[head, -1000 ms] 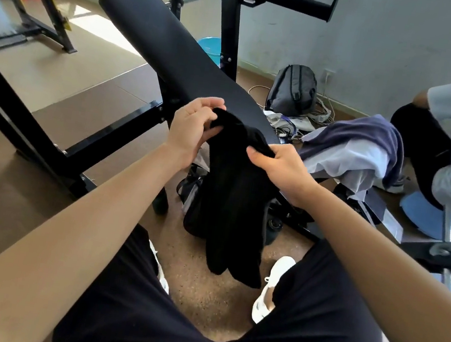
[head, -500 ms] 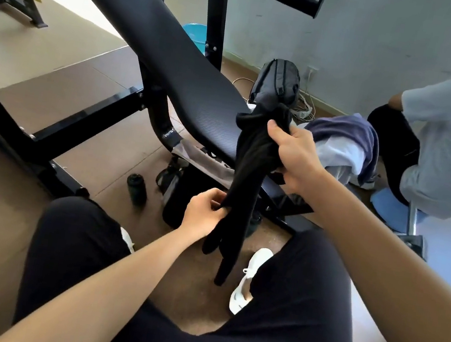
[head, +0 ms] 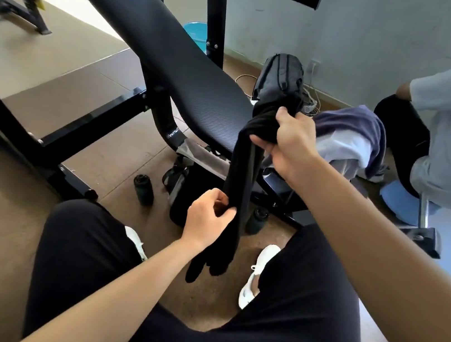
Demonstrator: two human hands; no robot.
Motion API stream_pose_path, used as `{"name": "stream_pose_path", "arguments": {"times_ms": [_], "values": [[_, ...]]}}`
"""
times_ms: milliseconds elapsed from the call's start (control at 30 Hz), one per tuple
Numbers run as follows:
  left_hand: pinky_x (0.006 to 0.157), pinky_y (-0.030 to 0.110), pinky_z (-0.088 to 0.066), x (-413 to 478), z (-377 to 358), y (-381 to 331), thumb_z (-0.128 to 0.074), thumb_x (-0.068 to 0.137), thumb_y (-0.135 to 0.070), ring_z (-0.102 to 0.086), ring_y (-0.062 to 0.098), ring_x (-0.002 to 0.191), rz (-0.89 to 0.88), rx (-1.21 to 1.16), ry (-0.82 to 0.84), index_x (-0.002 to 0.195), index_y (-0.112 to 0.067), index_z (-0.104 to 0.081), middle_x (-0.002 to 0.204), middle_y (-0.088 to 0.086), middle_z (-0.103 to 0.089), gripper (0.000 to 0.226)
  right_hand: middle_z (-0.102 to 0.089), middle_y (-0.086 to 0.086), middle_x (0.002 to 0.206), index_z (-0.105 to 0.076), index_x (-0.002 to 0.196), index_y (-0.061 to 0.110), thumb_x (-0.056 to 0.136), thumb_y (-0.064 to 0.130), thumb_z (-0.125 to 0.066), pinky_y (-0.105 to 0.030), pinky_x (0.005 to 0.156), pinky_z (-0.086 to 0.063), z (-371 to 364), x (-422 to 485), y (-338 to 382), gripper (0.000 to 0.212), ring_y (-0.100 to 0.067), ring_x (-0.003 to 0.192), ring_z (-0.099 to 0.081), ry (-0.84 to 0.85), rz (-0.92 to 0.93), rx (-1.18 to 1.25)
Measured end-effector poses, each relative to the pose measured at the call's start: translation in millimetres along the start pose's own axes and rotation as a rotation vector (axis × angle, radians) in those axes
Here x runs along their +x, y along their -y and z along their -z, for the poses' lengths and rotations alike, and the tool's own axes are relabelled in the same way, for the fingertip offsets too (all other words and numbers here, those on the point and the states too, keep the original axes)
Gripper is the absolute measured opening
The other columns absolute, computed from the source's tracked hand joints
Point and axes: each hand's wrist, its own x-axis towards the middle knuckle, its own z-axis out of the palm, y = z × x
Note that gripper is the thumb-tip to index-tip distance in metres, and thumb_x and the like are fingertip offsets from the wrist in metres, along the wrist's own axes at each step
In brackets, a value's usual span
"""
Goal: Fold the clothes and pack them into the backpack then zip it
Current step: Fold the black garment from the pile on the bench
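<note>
Left hand [head: 207, 216] lower, pinch on garment [head: 243, 173]

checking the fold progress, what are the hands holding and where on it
Both hold the black garment: the right hand grips its bunched top, the left hand pinches its edge lower down.

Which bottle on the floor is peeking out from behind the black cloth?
The bottle on the right; the hanging black cloth hides part of it. The other bottle stands in full view.
</note>
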Motion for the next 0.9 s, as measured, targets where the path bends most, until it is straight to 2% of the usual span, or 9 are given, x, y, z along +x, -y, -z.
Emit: {"name": "stream_pose_path", "arguments": {"times_ms": [133,233,333,467,533,633,667,800,900], "values": [[0.081,0.028,-0.058,-5,-14,-15,-0.086,0.070,-0.048,-0.069,0.000,0.085,0.094,-0.125,0.010,0.101,-0.031,-0.052,0.094,-0.014,-0.070,0.048,-0.054,-0.026,0.135,-0.055,0.115,0.004,0.109,0.013,-0.042,-0.033,0.054,-0.060,-6,-8,4,0.017,-0.037,0.099,-0.065,0.035,-0.012,0.086],[0.081,0.027,-0.055,2,-23,-27,-0.087,0.067,-0.053,-0.067,0.006,0.089,0.139,-0.086,-0.048,0.108,-0.031,-0.046,0.099,-0.017,-0.064,0.063,-0.054,-0.026,0.135,-0.056,0.117,0.005,0.109,0.013,-0.042,-0.033,0.056,-0.060,-6,-12,6,0.018,-0.034,0.093,-0.066,0.050,0.013,0.101],[0.085,0.038,-0.056,14,-30,-32,-0.082,0.081,-0.040,-0.066,0.013,0.086,0.149,-0.041,-0.111,0.106,-0.027,-0.050,0.092,-0.013,-0.064,0.043,-0.058,-0.024,0.129,-0.057,0.118,0.007,0.110,0.014,-0.041,-0.033,0.058,-0.060,1,-14,13,0.019,-0.030,0.092,-0.067,0.068,0.062,0.106],[0.081,0.034,-0.053,33,-22,-22,-0.076,0.088,-0.040,-0.065,0.015,0.083,0.128,0.025,-0.039,0.098,-0.023,-0.066,0.082,-0.010,-0.064,0.022,-0.061,-0.023,0.124,-0.058,0.113,0.007,0.109,0.014,-0.043,-0.033,0.058,-0.060,18,-9,27,0.017,-0.031,0.093,-0.068,0.061,0.111,0.097],[0.084,0.033,-0.051,43,-13,-16,-0.073,0.090,-0.041,-0.066,0.018,0.088,0.096,0.081,-0.011,0.096,-0.020,-0.073,0.085,-0.006,-0.066,0.022,-0.062,-0.022,0.122,-0.057,0.113,0.006,0.108,0.014,-0.045,-0.032,0.058,-0.060,27,-5,33,0.015,-0.032,0.095,-0.069,0.041,0.135,0.079],[0.086,0.032,-0.044,57,2,-8,-0.072,0.092,-0.040,-0.062,0.022,0.092,0.084,0.157,-0.009,0.095,-0.015,-0.077,0.090,-0.001,-0.064,0.026,-0.063,-0.013,0.105,-0.056,0.116,0.004,0.107,0.011,-0.048,-0.029,0.056,-0.058,40,4,36,0.013,-0.021,0.078,-0.071,0.006,0.168,0.060],[0.085,0.032,-0.044,62,7,-6,-0.072,0.093,-0.039,-0.063,0.024,0.093,0.107,0.157,-0.023,0.094,-0.015,-0.077,0.092,0.002,-0.065,0.025,-0.062,-0.010,0.103,-0.055,0.118,0.003,0.106,0.008,-0.050,-0.028,0.055,-0.058,46,8,37,0.015,-0.018,0.075,-0.071,-0.008,0.180,0.042],[0.089,0.041,-0.048,82,33,0,-0.062,0.098,-0.040,-0.065,0.033,0.105,0.290,0.108,-0.026,0.097,-0.020,-0.068,0.106,0.009,-0.073,0.020,-0.065,-0.007,0.108,-0.057,0.126,0.004,0.099,-0.001,-0.058,-0.025,0.055,-0.055,71,29,27,0.028,-0.021,0.087,-0.066,-0.028,0.197,-0.089],[0.084,0.048,-0.056,104,53,9,-0.060,0.096,-0.040,-0.068,0.038,0.093,0.300,0.172,-0.011,0.080,-0.024,-0.057,0.097,0.013,-0.072,0.023,-0.065,-0.004,0.104,-0.058,0.117,0.010,0.098,-0.003,-0.057,-0.023,0.056,-0.056,92,44,7,0.024,-0.021,0.089,-0.066,-0.058,0.134,-0.116]]}}
